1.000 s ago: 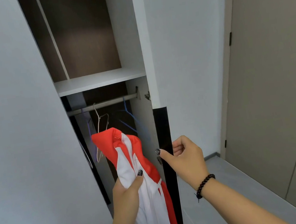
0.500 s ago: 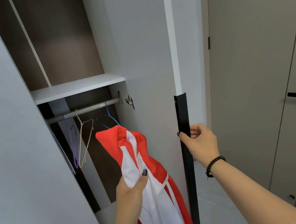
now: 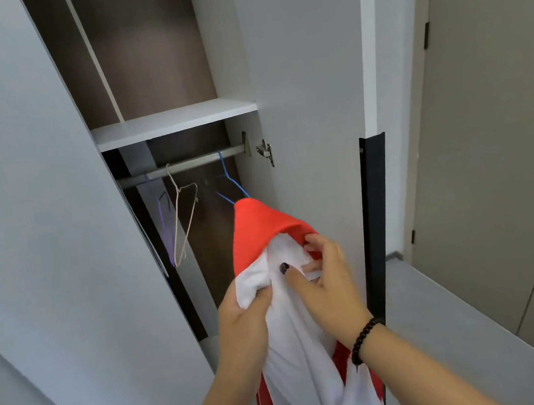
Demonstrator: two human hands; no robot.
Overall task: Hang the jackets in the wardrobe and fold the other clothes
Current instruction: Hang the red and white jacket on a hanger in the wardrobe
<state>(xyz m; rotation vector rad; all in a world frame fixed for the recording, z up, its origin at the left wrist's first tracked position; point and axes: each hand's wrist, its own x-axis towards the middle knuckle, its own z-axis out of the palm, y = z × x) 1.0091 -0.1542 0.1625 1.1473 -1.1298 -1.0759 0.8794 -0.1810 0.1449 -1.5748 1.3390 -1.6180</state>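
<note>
Head view shows both hands closed on the jacket (image 3: 299, 336) in front of the open wardrobe (image 3: 174, 122). Left hand (image 3: 245, 323) has its grip bunched tight on a fold of the white lining, thumb on top. Right hand (image 3: 331, 283) has its grip narrow, fingers (image 3: 313, 242) curled over the red edge near the collar and thumb pressed into the white cloth. Both grips sit just below the jacket's red peak, so the collar stands above the hands and the body and sleeves hang straight down between the forearms, out of frame at the bottom.

I judge the step in hand to be finding the collar opening so a hanger can go in. To do it well, I would spread the two grips apart along the neckline until the opening is plain and the lining is not twisted, keeping one hand on the collar while the other reaches for a hanger.

Outward from the hands, the blue hanger (image 3: 231, 180) hangs just behind the red peak and is the nearest; the beige hanger (image 3: 184, 214) and a purple hanger (image 3: 166, 224) hang further left on the rail (image 3: 183, 164), well apart from the jacket. The door (image 3: 311, 91) stands open to the right, its dark edge strip (image 3: 377, 220) just beside the right wrist, so the cloth could snag there.
</note>
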